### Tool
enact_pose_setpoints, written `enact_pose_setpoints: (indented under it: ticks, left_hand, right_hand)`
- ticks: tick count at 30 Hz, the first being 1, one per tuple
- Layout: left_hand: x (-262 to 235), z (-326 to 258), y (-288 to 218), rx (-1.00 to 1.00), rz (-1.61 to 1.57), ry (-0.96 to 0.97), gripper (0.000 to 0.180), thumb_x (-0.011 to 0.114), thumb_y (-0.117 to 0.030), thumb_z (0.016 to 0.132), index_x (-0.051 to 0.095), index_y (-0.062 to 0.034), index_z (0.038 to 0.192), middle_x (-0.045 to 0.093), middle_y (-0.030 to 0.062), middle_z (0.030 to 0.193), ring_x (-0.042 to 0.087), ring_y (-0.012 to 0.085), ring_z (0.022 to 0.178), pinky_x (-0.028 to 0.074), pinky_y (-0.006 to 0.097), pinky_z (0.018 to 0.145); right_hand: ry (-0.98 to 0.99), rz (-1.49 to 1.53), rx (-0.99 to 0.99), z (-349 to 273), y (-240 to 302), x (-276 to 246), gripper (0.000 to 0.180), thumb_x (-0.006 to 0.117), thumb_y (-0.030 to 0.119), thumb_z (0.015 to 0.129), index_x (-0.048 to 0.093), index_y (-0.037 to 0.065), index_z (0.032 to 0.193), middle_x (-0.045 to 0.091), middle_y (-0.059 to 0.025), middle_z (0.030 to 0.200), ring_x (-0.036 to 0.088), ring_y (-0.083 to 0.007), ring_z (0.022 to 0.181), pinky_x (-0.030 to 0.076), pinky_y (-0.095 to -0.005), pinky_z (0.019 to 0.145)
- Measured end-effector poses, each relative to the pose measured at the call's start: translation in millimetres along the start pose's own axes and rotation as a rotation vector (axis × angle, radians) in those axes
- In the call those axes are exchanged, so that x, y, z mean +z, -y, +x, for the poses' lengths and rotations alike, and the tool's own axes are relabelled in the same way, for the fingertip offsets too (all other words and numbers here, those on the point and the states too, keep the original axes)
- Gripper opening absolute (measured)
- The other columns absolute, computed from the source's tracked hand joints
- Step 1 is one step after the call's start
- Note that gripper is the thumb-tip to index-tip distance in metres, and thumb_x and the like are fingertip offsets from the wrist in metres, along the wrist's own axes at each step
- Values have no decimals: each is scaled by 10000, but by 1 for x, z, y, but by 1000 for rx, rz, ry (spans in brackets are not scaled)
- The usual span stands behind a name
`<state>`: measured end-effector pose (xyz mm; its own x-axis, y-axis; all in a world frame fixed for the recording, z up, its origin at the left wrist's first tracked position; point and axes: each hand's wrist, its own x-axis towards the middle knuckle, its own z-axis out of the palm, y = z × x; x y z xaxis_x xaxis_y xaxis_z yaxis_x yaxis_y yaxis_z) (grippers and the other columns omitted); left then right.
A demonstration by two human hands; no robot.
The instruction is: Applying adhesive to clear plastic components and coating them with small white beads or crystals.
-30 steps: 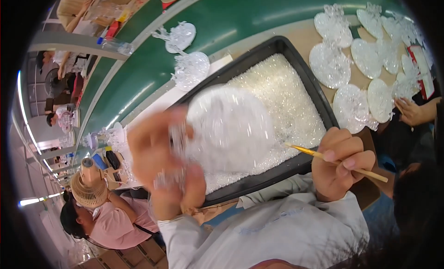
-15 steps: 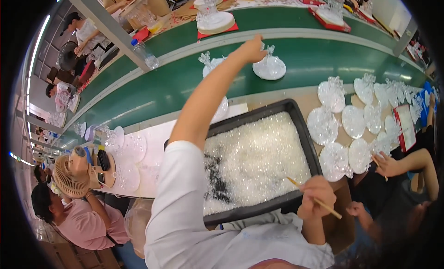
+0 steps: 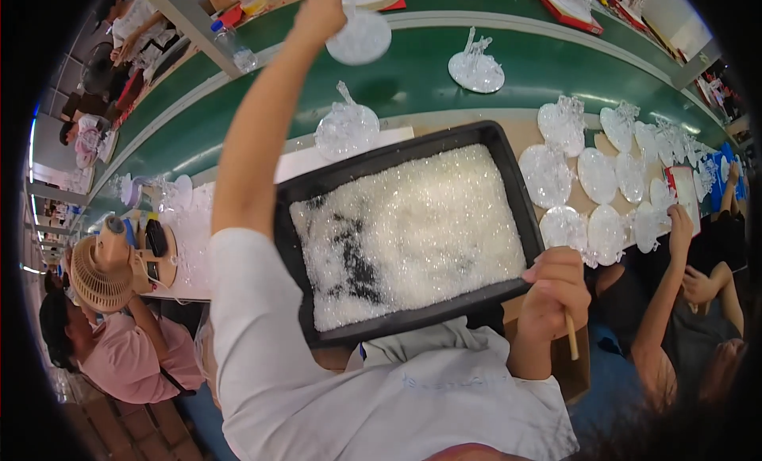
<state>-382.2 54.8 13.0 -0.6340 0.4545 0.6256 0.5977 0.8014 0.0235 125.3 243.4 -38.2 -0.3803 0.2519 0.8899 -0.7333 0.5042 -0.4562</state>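
My left arm reaches to the far side of a green conveyor belt (image 3: pixel 421 64). There my left hand (image 3: pixel 320 17), a little blurred, is closed at the upright part of a clear ornament with a round, glittery base (image 3: pixel 359 39). Closer in, a second round-based ornament (image 3: pixel 348 132) sits by the belt's near edge, and a third ornament (image 3: pixel 476 68) stands on the belt to the right. My right hand (image 3: pixel 556 294) is closed around a thin wooden brush (image 3: pixel 571 338) beside the tray's right rim; the brush's tip is hidden. A black tray (image 3: pixel 516 215) of sparkling white granules lies between my arms.
Many clear ornaments (image 3: pixel 548 175) crowd the table at right, near a red-edged box (image 3: pixel 683 199) and a co-worker's hand (image 3: pixel 680 227). At left are a beige fan (image 3: pixel 101 274) and a co-worker in pink (image 3: pixel 131 342). A metal post (image 3: pixel 194 28) rises beyond the belt.
My left hand has moved left, from the right-hand ornament to another one. My right hand has turned the brush, so its tip no longer shows. The view has shifted.
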Motion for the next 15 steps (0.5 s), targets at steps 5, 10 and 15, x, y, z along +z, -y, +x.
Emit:
enact_pose_setpoints:
  ticks: [5,10,15]
  left_hand:
    - [-156,-46,-78,318,144,51,234,540,-14,804,549,59,1025,628,292,778,621,477,780,491,521,716]
    - [-212,-167,-138,326,1,393,141,554,52,737,645,44,845,644,277,859,658,442,828,546,487,728]
    - [-186,-236,-163,285,55,787,150,589,64,722,639,36,861,638,280,861,651,459,843,540,482,728]
  right_hand:
    - [264,-335,66,20,22,-22,208,611,226,900,613,23,854,634,-146,728,572,-259,555,460,-347,524]
    - [1080,-830,128,34,-1,-9,75,629,60,736,656,45,805,668,-112,953,659,-275,695,512,-385,578]
    - [1311,-1288,-78,29,-50,22,72,620,85,752,692,81,760,669,-98,893,661,-258,924,490,-340,683]
